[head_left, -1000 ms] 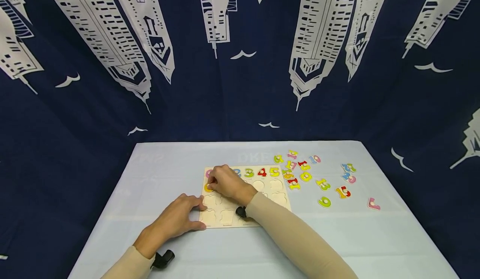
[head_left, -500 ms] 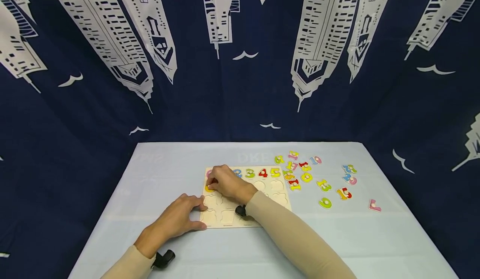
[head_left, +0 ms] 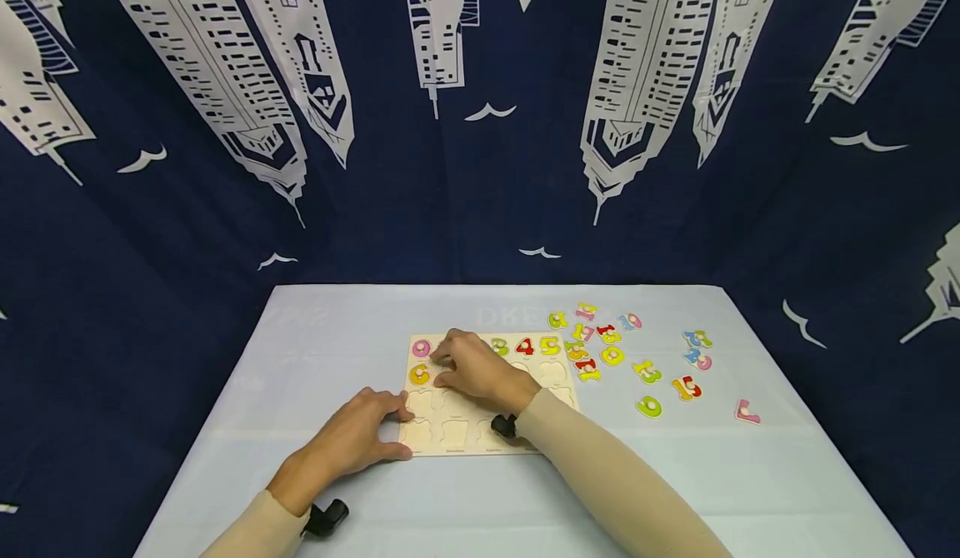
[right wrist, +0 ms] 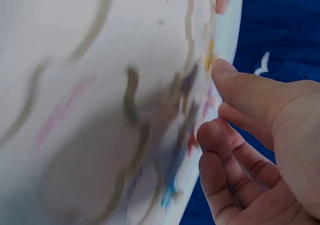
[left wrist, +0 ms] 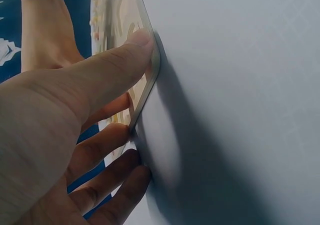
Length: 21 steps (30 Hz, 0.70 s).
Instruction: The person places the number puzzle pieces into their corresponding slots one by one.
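Observation:
A wooden number puzzle board (head_left: pixel 457 412) lies on the white table. Along its top row sit a pink 0 (head_left: pixel 422 348), a green 3 (head_left: pixel 499 346), a red 4 (head_left: pixel 525 346) and a yellow 5 (head_left: pixel 550 346). An orange 6 (head_left: pixel 419 374) fills the first slot of the second row. My right hand (head_left: pixel 483 371) hovers over the board just right of the 6, fingers and thumb apart and holding nothing; it hides part of the upper rows. With relaxed fingers, my left hand (head_left: pixel 352 433) touches the board's left edge, its thumb (left wrist: pixel 137 40) resting on the near corner.
Several loose number pieces are scattered right of the board, among them a green 13 piece (head_left: pixel 647 371), a green 9-shaped piece (head_left: pixel 649 406) and a pink 7 (head_left: pixel 747 411) farthest right. A dark blue cloth (head_left: pixel 450 208) with white buildings hangs behind the table.
My right hand has let go of the orange 6 and moved slightly right, uncovering the 6 and the pink 0. The left hand has stayed at the board's edge.

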Available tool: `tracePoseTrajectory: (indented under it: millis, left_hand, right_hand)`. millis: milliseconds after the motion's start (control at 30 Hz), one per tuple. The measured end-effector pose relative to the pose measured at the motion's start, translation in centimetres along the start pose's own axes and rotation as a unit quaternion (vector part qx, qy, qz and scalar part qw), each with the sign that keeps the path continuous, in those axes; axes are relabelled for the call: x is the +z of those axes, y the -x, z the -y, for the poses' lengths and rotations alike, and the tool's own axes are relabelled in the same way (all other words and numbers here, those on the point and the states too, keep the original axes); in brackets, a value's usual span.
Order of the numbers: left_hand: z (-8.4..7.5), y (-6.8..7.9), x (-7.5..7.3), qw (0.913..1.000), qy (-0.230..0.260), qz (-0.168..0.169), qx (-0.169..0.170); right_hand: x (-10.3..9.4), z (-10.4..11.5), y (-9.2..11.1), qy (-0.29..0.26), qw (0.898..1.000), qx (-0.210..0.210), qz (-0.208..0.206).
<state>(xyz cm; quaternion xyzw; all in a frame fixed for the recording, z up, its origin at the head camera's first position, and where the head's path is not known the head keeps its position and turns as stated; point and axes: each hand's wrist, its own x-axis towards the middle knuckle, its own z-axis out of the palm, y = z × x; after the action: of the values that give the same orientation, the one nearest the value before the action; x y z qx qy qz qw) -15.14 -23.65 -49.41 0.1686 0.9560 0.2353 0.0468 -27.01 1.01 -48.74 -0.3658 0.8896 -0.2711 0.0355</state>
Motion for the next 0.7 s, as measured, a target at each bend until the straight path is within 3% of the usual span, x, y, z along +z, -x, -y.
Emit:
tracePoseTrajectory:
  millis: [233,400,700]
  left_hand:
    - [-0.1,0.1,-0.1,0.9999,0.008,0.0,-0.015]
    - [-0.3,-0.1,0.0,0.9995,0.017,-0.003,-0.027]
    - [-0.7,-0.1,0.1,0.9989,0.023,-0.003,-0.04]
  right_hand:
    - [-3.1,-2.2,4.1,-0.011,0.999,0.003,-0.051]
    - [-6.0,-4.7,8.4,0.001,0.995,0.023,-0.099]
    - [-11.0,-10.4,17.7,0.049,0.976,0.117,-0.177]
